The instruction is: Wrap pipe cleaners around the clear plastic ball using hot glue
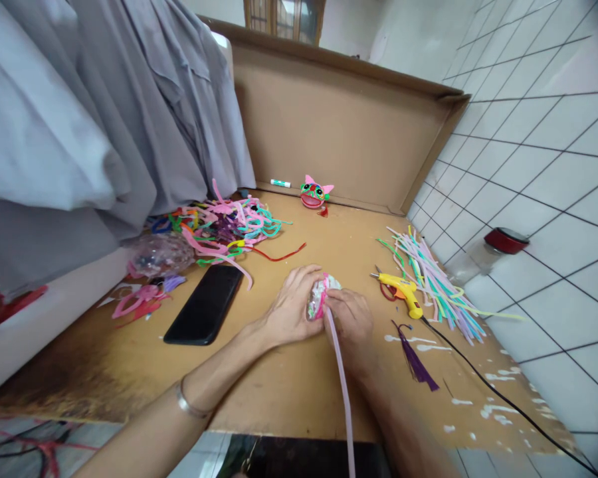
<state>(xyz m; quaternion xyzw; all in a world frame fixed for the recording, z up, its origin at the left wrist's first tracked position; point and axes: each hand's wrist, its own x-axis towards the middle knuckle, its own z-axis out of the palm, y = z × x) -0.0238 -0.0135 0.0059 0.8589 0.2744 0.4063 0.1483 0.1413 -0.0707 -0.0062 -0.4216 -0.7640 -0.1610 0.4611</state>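
In the head view, a small rounded craft piece [315, 299], clear and whitish with bright pink trim, sits between my hands above the middle of the table. My left hand [294, 302] wraps round its left side and steadies it. With bent fingers, my right hand [351, 322] pinches a pale lilac pipe cleaner [344, 392] against the pink trim. The long tail of that pipe cleaner hangs down past the table's front edge. My fingers partly cover the piece, so where the two meet is hidden.
Right of my hands lie a yellow glue gun [403, 292] with a black cord, a purple tassel [417, 362] and a bundle of pipe cleaners [436, 279]. To the left are a black phone [204, 305] and a tangled pipe-cleaner heap [239, 222]. A decorated animal head [315, 192] stands behind.
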